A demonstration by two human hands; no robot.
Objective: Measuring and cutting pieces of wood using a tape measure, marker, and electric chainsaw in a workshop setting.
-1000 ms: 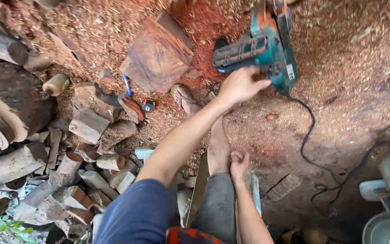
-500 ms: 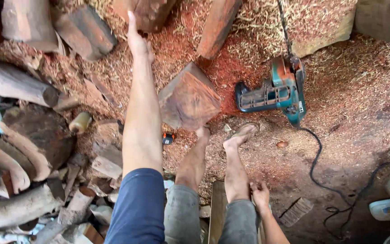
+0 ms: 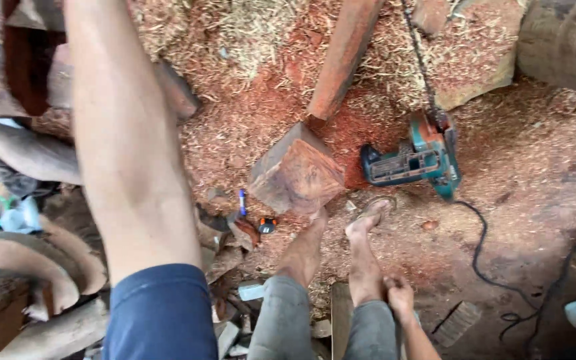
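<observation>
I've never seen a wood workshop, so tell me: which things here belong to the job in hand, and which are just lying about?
Job, likely: reddish chunky wood block by the feet; teal electric chainsaw with its black cord; right hand resting on the shin.
Lying about: long reddish plank; blue pen; pale curved wood offcuts at left.

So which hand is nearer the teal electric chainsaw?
Right. The right hand rests on the shin just below the chainsaw; the left arm stretches up far to its left, hand out of frame.
</observation>
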